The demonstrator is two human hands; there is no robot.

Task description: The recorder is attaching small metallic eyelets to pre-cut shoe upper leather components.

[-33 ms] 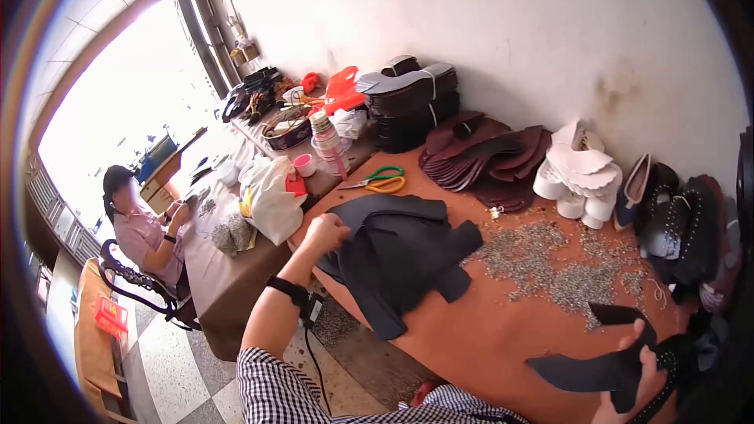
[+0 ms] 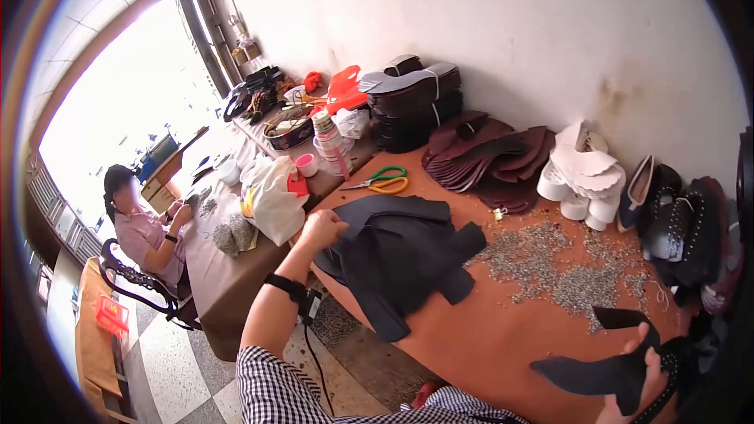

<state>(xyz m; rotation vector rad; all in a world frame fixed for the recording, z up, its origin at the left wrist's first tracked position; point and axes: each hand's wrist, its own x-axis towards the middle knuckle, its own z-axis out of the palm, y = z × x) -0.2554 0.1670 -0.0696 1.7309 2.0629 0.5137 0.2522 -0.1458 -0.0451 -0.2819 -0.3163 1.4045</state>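
My left hand (image 2: pixel 323 231) is closed, its curled fingertips at the left edge of a loose pile of black shoe upper pieces (image 2: pixel 400 255). What those fingers hold, if anything, is hidden. At the lower right, my right hand (image 2: pixel 653 381) grips a black curved shoe upper piece (image 2: pixel 589 373), one end pointing left and the other rising above the fingers. A studded black strip (image 2: pixel 667 377) runs beside this hand; whether it is held too I cannot tell. Small silvery studs (image 2: pixel 577 279) lie scattered on the orange-brown tabletop (image 2: pixel 479 353) between the hands.
Scissors (image 2: pixel 385 180) with green and yellow handles lie behind the black pile. Stacked black pieces (image 2: pixel 416 110), maroon pieces (image 2: pixel 487 157) and white pieces (image 2: pixel 585 169) line the wall. Studded uppers (image 2: pixel 679 220) stand at right. Left, a person (image 2: pixel 145 228) sits at another table.
The view has shifted very slightly. Both hands keep nearly the same places, and the right still holds the black shoe upper piece.
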